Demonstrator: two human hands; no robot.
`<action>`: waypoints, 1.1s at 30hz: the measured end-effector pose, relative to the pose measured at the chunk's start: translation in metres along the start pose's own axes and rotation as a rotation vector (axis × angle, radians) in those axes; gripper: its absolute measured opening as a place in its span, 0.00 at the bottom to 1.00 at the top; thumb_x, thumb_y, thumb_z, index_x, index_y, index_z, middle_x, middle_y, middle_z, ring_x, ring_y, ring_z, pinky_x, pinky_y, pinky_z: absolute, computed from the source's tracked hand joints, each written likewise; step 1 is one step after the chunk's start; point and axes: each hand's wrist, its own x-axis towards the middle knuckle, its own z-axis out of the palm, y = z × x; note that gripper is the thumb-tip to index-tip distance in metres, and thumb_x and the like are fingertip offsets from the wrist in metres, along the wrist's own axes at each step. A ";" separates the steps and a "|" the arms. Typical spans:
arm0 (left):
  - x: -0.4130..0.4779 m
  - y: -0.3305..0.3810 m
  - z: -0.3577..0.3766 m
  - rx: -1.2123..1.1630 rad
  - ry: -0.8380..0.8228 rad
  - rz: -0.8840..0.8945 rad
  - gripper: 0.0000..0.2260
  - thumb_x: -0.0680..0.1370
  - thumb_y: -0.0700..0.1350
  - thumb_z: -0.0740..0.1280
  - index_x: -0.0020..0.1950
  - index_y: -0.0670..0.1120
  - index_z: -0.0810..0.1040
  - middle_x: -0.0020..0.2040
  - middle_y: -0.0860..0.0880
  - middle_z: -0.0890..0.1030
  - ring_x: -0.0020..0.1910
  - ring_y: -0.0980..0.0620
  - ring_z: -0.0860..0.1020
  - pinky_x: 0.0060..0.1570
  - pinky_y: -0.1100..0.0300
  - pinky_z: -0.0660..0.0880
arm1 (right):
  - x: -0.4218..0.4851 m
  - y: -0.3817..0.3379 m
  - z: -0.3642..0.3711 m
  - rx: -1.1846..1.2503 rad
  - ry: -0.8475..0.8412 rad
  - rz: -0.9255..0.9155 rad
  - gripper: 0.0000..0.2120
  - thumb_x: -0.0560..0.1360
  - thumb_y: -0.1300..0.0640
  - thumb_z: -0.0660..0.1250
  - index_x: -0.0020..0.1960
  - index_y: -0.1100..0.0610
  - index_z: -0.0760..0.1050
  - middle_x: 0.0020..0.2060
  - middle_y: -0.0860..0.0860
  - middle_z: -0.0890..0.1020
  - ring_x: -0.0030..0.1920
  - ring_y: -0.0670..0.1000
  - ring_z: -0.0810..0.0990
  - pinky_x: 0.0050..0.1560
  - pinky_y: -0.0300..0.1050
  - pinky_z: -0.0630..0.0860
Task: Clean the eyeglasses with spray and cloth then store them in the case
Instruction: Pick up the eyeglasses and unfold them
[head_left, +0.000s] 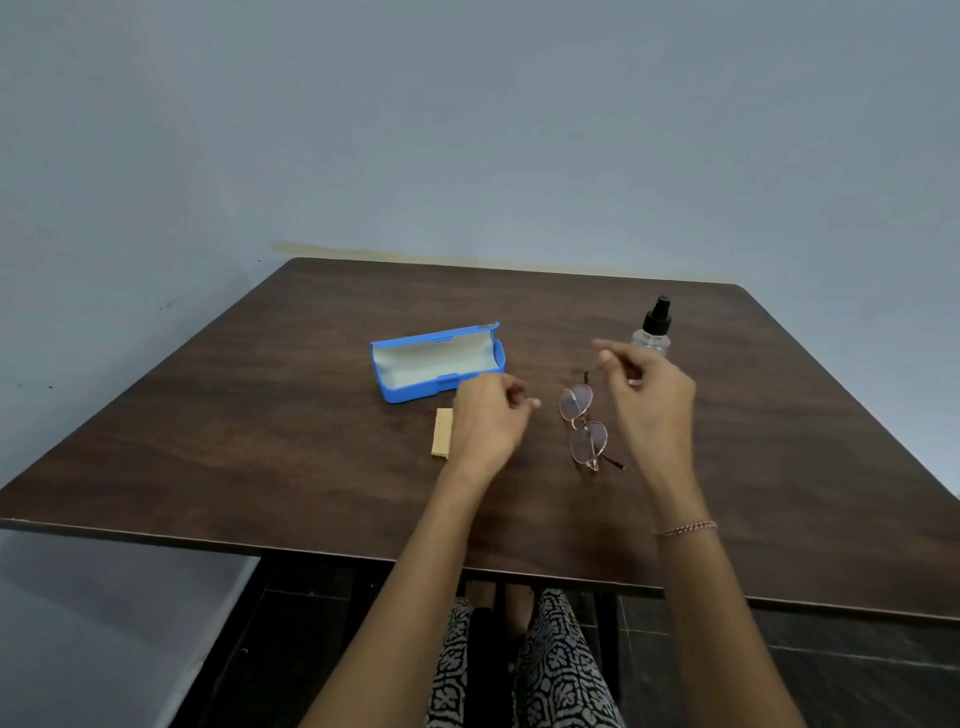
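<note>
Thin-rimmed eyeglasses lie on the dark wooden table between my two hands, touched by neither. My left hand hovers with loosely curled fingers, holding nothing, and partly covers a folded tan cloth. My right hand hangs above and right of the glasses, fingers relaxed and empty. Behind the left hand, a blue eyeglass case lies open with a pale lining. A clear spray bottle with a black pump top stands upright behind the right hand.
The table's back edge meets a grey-blue wall. Its front edge runs just before my patterned-trouser legs. Bare tabletop stretches to the left of the case and to the right of the bottle.
</note>
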 end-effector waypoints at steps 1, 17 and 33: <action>0.001 0.004 0.010 -0.004 -0.017 -0.014 0.11 0.74 0.46 0.71 0.53 0.43 0.82 0.47 0.48 0.84 0.48 0.52 0.80 0.50 0.64 0.72 | 0.004 0.010 -0.005 -0.034 -0.003 0.049 0.09 0.77 0.58 0.65 0.54 0.53 0.81 0.41 0.48 0.82 0.39 0.43 0.78 0.42 0.28 0.71; 0.008 0.005 0.060 -0.227 -0.053 -0.235 0.10 0.72 0.39 0.73 0.53 0.44 0.80 0.36 0.48 0.84 0.33 0.56 0.82 0.46 0.57 0.81 | 0.005 0.066 -0.005 0.127 -0.273 0.376 0.10 0.72 0.68 0.70 0.52 0.60 0.78 0.33 0.55 0.82 0.28 0.41 0.80 0.36 0.30 0.78; 0.017 0.009 0.054 -0.238 -0.137 -0.324 0.04 0.74 0.43 0.72 0.43 0.42 0.81 0.36 0.46 0.84 0.31 0.56 0.82 0.40 0.62 0.81 | 0.006 0.041 -0.015 -0.311 -0.247 0.221 0.15 0.71 0.44 0.70 0.38 0.56 0.80 0.34 0.50 0.78 0.40 0.50 0.76 0.39 0.42 0.70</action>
